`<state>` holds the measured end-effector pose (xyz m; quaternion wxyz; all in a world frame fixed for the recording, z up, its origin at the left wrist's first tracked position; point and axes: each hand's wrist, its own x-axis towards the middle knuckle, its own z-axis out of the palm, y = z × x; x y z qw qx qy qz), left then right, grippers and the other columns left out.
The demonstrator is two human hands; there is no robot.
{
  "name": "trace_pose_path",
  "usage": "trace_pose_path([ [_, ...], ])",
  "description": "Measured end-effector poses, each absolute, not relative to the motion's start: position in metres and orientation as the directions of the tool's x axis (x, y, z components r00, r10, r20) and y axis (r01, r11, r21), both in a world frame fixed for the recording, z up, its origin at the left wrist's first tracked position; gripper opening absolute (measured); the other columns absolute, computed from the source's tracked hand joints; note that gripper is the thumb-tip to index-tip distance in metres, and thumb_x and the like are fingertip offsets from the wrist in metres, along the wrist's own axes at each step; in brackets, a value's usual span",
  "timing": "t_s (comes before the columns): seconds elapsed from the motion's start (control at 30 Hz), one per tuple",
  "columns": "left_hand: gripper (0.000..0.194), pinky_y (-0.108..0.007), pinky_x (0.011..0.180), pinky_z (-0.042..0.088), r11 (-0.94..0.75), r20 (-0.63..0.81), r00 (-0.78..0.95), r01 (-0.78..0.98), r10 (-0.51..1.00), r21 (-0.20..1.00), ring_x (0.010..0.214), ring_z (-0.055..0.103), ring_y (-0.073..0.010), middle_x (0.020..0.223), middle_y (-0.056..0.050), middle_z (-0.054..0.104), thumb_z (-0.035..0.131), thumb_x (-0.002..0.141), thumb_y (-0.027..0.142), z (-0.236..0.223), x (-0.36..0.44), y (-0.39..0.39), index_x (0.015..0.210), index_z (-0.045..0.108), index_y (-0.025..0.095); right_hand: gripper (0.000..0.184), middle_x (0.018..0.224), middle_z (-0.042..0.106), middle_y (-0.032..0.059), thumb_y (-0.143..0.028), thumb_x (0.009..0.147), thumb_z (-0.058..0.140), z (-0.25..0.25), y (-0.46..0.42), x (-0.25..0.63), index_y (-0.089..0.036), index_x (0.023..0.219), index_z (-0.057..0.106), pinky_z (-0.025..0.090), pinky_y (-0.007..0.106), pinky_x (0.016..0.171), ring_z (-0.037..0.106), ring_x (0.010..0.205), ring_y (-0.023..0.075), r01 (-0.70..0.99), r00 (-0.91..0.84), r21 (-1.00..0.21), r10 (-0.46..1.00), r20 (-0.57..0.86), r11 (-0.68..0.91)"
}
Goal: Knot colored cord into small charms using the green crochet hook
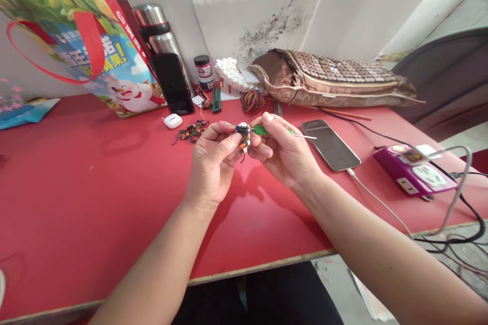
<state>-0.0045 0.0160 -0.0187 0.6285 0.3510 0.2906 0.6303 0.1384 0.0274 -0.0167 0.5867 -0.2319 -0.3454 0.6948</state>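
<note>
Between my hands, above the red table, is a small multicoloured crochet piece (pixel 243 134) in dark blue, green and orange. My left hand (pixel 215 155) pinches it between thumb and fingers. My right hand (pixel 284 147) is closed round the green grip of a crochet hook (pixel 261 130), whose metal end sticks out to the right. The hook's tip meets the piece, though the exact stitch is too small to make out. Behind my hands lies a ball of multicoloured yarn (pixel 252 101). A second crocheted strip (pixel 193 131) rests just left of my left hand.
On the red table (pixel 114 203), a phone (pixel 331 145) with a charging cable lies right, near a purple power strip (pixel 414 170). A white earbud case (pixel 173 121), upright black phone (pixel 173 84), steel flask (pixel 162 35) and printed bag (pixel 84 45) stand left. A brown bag (pixel 328 73) lies behind.
</note>
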Motion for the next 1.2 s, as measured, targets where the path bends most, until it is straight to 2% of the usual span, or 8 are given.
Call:
trace_pose_path([
  [0.17, 0.023, -0.021, 0.053, 0.044, -0.077, 0.073, -0.032, -0.599, 0.997, 0.797, 0.056, 0.051, -0.0050, 0.073, 0.002, 0.069, 0.100, 0.069, 0.022, -0.0176, -0.0041, 0.0184, 0.075, 0.078, 0.020, 0.033, 0.064, 0.067, -0.0028, -0.044, 0.086, 0.093, -0.0159, 0.0254, 0.1393, -0.018, 0.080, 0.074, 0.043, 0.024, 0.052, 0.044, 0.048, 0.0050, -0.652, -0.192, -0.756, 0.976, 0.103, -0.048],
  [0.33, 0.028, -0.023, 0.051, 0.042, -0.053, 0.057, -0.011, -0.585, 0.998, 0.810, 0.054, 0.044, -0.0051, 0.072, 0.004, 0.063, 0.099, 0.068, 0.021, -0.0149, -0.0045, 0.0189, 0.073, 0.071, 0.021, 0.030, 0.065, 0.068, -0.0028, -0.044, 0.091, 0.088, -0.0156, 0.0246, 0.1399, -0.019, 0.082, 0.075, 0.044, 0.025, 0.052, 0.045, 0.049, 0.0061, -0.618, -0.176, -0.786, 0.978, 0.112, -0.021],
  [0.47, 0.029, -0.023, 0.051, 0.041, -0.011, 0.037, 0.034, -0.566, 0.999, 0.824, 0.055, 0.046, -0.0063, 0.071, 0.004, 0.059, 0.097, 0.068, 0.022, -0.0142, -0.0070, 0.0190, 0.075, 0.069, 0.020, 0.031, 0.064, 0.068, -0.0027, -0.045, 0.090, 0.089, -0.0154, 0.0243, 0.1409, -0.019, 0.082, 0.074, 0.043, 0.024, 0.052, 0.045, 0.048, 0.0059, -0.611, -0.220, -0.791, 0.967, 0.127, -0.036],
  [0.6, 0.026, -0.025, 0.055, 0.045, 0.013, 0.030, 0.070, -0.538, 0.997, 0.843, 0.060, 0.054, -0.0103, 0.068, 0.003, 0.057, 0.095, 0.068, 0.023, -0.0155, -0.0094, 0.0196, 0.076, 0.070, 0.021, 0.033, 0.064, 0.071, -0.0018, -0.047, 0.089, 0.090, -0.0161, 0.0229, 0.1412, -0.019, 0.081, 0.073, 0.044, 0.025, 0.053, 0.047, 0.048, 0.0064, -0.608, -0.241, -0.793, 0.961, 0.137, -0.039],
  [0.77, 0.024, -0.023, 0.052, 0.045, 0.051, 0.022, 0.128, -0.539, 0.992, 0.841, 0.061, 0.057, -0.0108, 0.069, 0.000, 0.063, 0.094, 0.071, 0.027, -0.0151, -0.0108, 0.0180, 0.076, 0.071, 0.020, 0.036, 0.065, 0.074, -0.0015, -0.048, 0.086, 0.093, -0.0155, 0.0216, 0.1405, -0.020, 0.080, 0.072, 0.046, 0.025, 0.055, 0.051, 0.049, 0.0073, -0.636, -0.256, -0.772, 0.947, 0.194, -0.014],
  [0.93, 0.025, -0.024, 0.058, 0.054, 0.096, 0.029, 0.212, -0.556, 0.977, 0.826, 0.068, 0.067, -0.0142, 0.071, -0.001, 0.066, 0.095, 0.073, 0.029, -0.0136, -0.0113, 0.0169, 0.077, 0.072, 0.019, 0.038, 0.065, 0.073, -0.0019, -0.051, 0.088, 0.091, -0.0144, 0.0216, 0.1413, -0.021, 0.080, 0.069, 0.048, 0.026, 0.055, 0.050, 0.049, 0.0077, -0.612, -0.269, -0.790, 0.937, 0.224, 0.012],
  [1.07, 0.021, -0.018, 0.052, 0.047, 0.033, 0.068, 0.152, -0.576, 0.986, 0.817, 0.064, 0.062, -0.0093, 0.074, -0.001, 0.071, 0.097, 0.074, 0.027, -0.0163, -0.0081, 0.0179, 0.084, 0.080, 0.019, 0.034, 0.066, 0.073, -0.0017, -0.048, 0.089, 0.090, -0.0161, 0.0228, 0.1410, -0.020, 0.083, 0.073, 0.047, 0.024, 0.054, 0.052, 0.049, 0.0069, -0.634, -0.254, -0.774, 0.948, 0.194, -0.011],
  [1.2, 0.021, -0.017, 0.056, 0.050, -0.065, 0.136, 0.083, -0.571, 0.987, 0.818, 0.069, 0.067, -0.0097, 0.077, -0.001, 0.074, 0.098, 0.073, 0.026, -0.0185, -0.0049, 0.0178, 0.091, 0.088, 0.021, 0.032, 0.066, 0.072, -0.0022, -0.046, 0.088, 0.091, -0.0193, 0.0251, 0.1395, -0.018, 0.084, 0.075, 0.048, 0.023, 0.053, 0.052, 0.049, 0.0064, -0.651, -0.231, -0.759, 0.958, 0.168, -0.024],
])
